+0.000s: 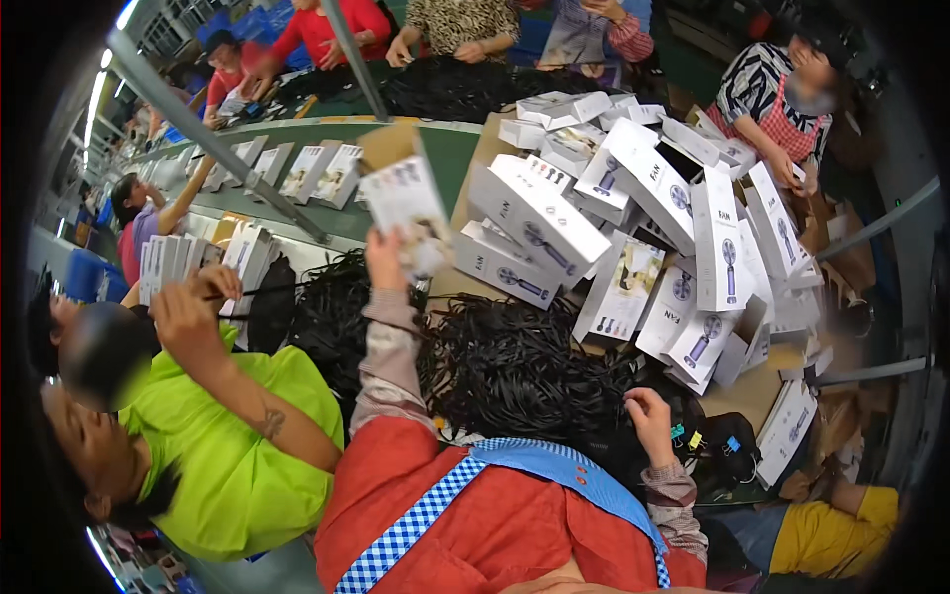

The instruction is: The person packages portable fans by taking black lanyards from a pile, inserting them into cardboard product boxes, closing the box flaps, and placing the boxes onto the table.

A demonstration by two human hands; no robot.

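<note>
My left hand [386,263] is raised at the green conveyor's edge, its fingers gripping the lower side of a white fan box [412,210]. The box's top end stands open, with a brown cardboard flap showing. Beneath it spreads a tangled heap of black straps [524,366] on the table. At the heap's right side is my right hand [650,424], fingers curled together; anything between them is too small to make out. Several small binder clips [696,440] in yellow, green and blue lie close to that hand, among black pieces.
A large pile of white fan boxes [633,218] covers the table ahead and right. More boxes [322,174] stand along the conveyor [386,148]. A co-worker in a lime shirt [237,436] sits close on my left. A metal post [208,129] slants across the left.
</note>
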